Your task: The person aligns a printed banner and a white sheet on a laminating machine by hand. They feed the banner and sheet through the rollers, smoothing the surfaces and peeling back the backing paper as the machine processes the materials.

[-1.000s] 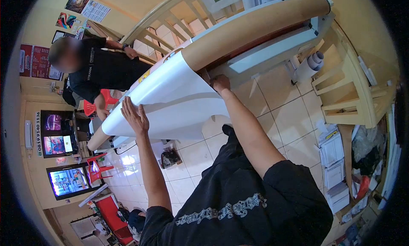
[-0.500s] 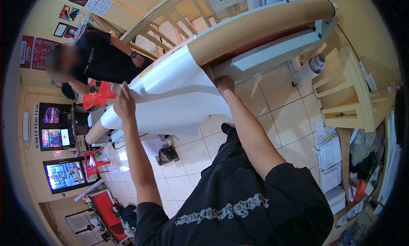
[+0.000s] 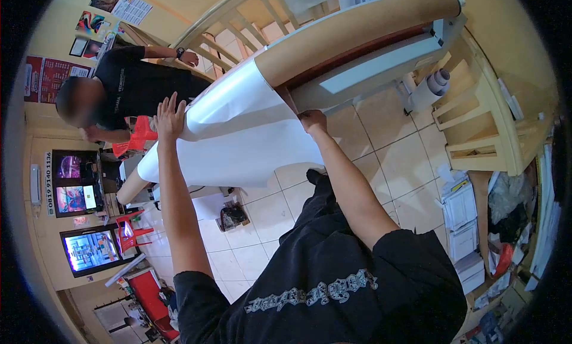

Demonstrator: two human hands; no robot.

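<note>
Fingers of my left hand [image 3: 168, 114] are spread and flat, palm pressed against the white sheet [image 3: 238, 138] near the crest of its roll. Those of my right hand [image 3: 312, 122] are curled tight on the sheet's right-hand edge, though I cannot see the pads, which are tucked under. From where I watch, what matters is how the long brown roll [image 3: 357, 31] lies: it runs on a slant from low at the left to high at the right, across the top of the grey machine [image 3: 372, 76]. The sheet is wrapped over its left stretch and hangs down toward my body. Both hands sit on the near side of that axis, well apart along it. The right one is just beside the line where white ends and bare brown tube begins, and the left one is out at full arm's reach. Beyond the roll a co-worker [image 3: 134, 84] in a black shirt leans by the stair railing [image 3: 226, 28], a red chair [image 3: 136, 140] close below them. A small roll [image 3: 432, 87] leans by the wooden shelf [image 3: 482, 123]. On writing, a vertical strip [image 3: 48, 192] beside the screens [image 3: 74, 192] seems to read 0819 9140 1136. The gothic lettering on my shirt [image 3: 310, 293] and the wall posters [image 3: 113, 3] are too small to make out.
</note>
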